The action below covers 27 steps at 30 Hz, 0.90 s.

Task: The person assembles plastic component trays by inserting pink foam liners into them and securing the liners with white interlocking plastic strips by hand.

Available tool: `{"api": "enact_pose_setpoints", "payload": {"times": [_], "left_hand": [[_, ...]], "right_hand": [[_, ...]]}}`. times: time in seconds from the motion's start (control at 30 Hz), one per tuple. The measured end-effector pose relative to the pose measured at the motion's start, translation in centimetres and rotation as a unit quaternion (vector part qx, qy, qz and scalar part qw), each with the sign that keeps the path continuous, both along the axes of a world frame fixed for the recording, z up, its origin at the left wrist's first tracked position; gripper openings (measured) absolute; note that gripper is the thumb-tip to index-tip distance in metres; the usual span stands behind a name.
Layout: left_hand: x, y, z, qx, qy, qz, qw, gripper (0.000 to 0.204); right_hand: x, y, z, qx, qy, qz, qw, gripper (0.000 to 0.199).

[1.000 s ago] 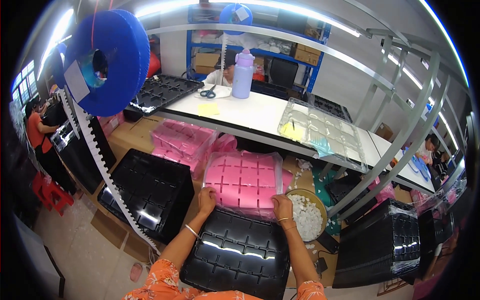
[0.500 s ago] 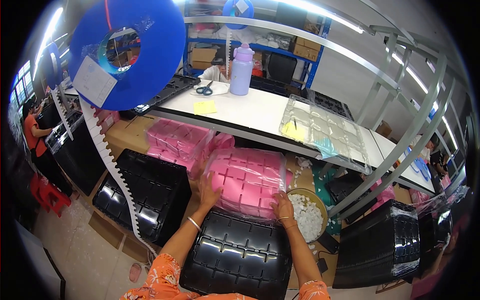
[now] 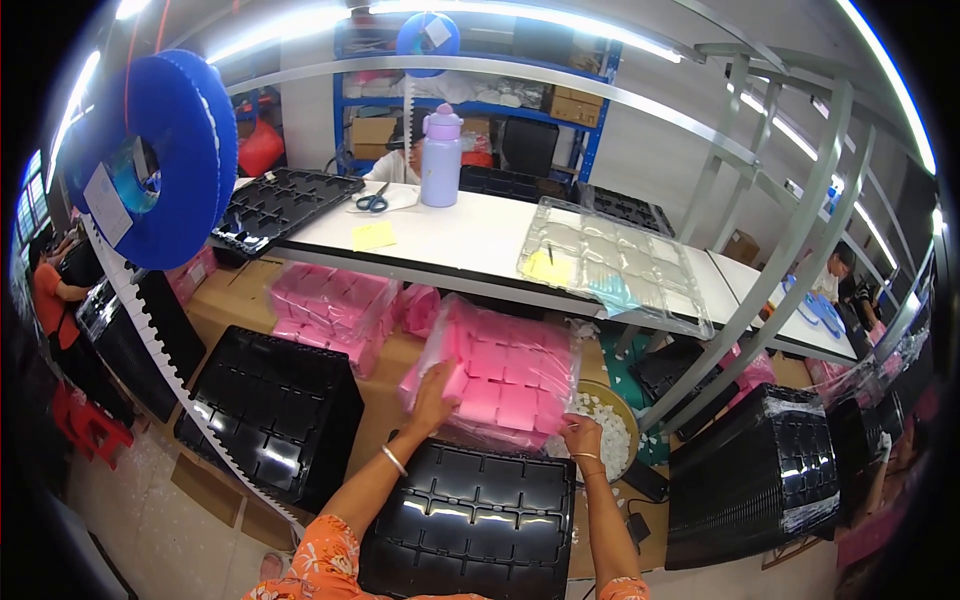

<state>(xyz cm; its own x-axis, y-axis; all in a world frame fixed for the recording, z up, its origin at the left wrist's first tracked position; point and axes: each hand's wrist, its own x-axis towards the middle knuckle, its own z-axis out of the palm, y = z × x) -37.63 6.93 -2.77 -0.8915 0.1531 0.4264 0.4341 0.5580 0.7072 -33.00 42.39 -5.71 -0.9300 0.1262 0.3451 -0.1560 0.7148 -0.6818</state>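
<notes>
A plastic-wrapped stack of pink trays [image 3: 505, 370] is lifted and tilted up below the white table's edge. My left hand [image 3: 433, 395] grips its left side, fingers spread over the wrap. My right hand [image 3: 582, 437] holds its lower right corner. Right below my forearms lies a stack of black moulded trays [image 3: 470, 525]. Behind my right hand, a round bowl of small white pieces [image 3: 610, 440] sits on the floor.
A second pink tray bundle [image 3: 335, 305] lies on a cardboard box at left, beside more black trays [image 3: 270, 415]. The white table [image 3: 480, 240] carries a clear tray [image 3: 610, 265], a purple bottle [image 3: 440, 160] and scissors. A blue reel [image 3: 155, 160] with perforated tape hangs at left. Wrapped black trays [image 3: 755, 480] stand right.
Both hands have raised the pink bundle and tipped it upright; my head has moved closer, so the table and reel look larger.
</notes>
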Motion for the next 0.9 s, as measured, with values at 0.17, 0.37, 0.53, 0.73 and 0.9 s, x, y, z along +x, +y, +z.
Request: {"api": "enact_pose_setpoints", "payload": {"times": [0.17, 0.37, 0.53, 0.73, 0.9], "left_hand": [[0.6, -3.2, -1.3, 0.05, 0.036, 0.125, 0.99, 0.054], [0.9, -4.3, -0.9, -0.044, 0.059, 0.192, 0.979, 0.016], [0.9, -1.9, 1.3, 0.024, 0.124, 0.171, 0.977, 0.011], [10.3, 7.3, 5.9, 0.345, -0.47, -0.221, 0.782, 0.029], [6.2, 10.4, 2.2, 0.684, -0.434, -0.206, 0.55, 0.052]], "right_hand": [[0.4, -3.0, 3.2, -0.015, -0.015, 0.006, 1.0, 0.024], [0.1, -4.0, 3.2, 0.059, 0.02, -0.052, 0.997, 0.012], [-2.2, -2.8, 2.7, -0.187, 0.071, 0.012, 0.98, 0.011], [-1.8, -7.7, 10.1, -0.479, -0.104, 0.05, 0.87, 0.008], [-1.4, -7.1, 10.9, -0.58, -0.073, 0.103, 0.805, 0.008]]}}
